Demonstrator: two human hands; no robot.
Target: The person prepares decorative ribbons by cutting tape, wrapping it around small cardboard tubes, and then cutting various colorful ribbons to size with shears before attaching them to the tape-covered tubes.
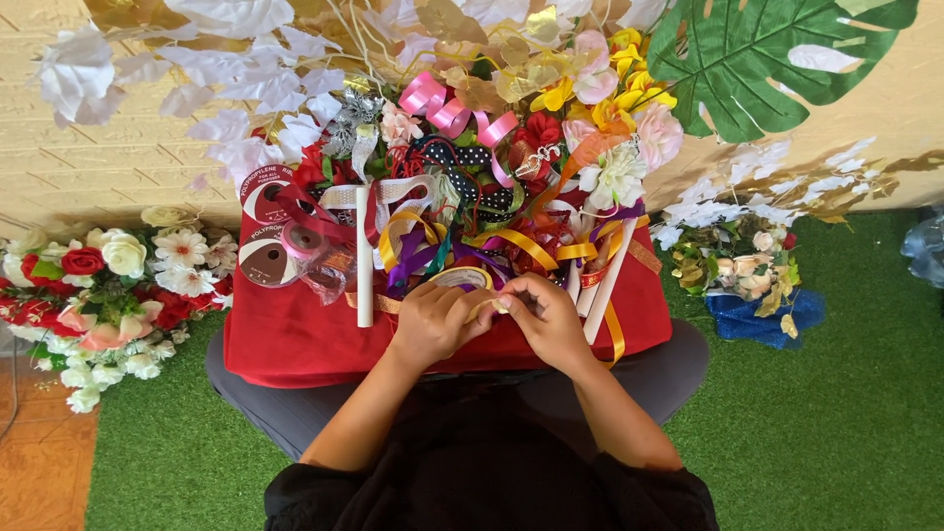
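Note:
My left hand [438, 323] and my right hand [548, 320] meet over the front of a red cloth [285, 339] laid across my lap. Both pinch a small roll of gold ribbon [462, 279], fingertips touching at its edge. A heap of loose ribbons [472, 221] in gold, purple, pink, red and polka-dot black lies just beyond my hands. A white tube [365, 261] lies upright on the cloth, left of my left hand. Ribbon spools [267, 264] sit at the cloth's far left.
Artificial flowers in red, white and pink [108, 290] lie on green turf [836, 413] at left. A small bouquet on blue fabric [747, 270] sits at right. White and gold leaves, yellow and pink blooms and a large green leaf [757, 54] stand behind.

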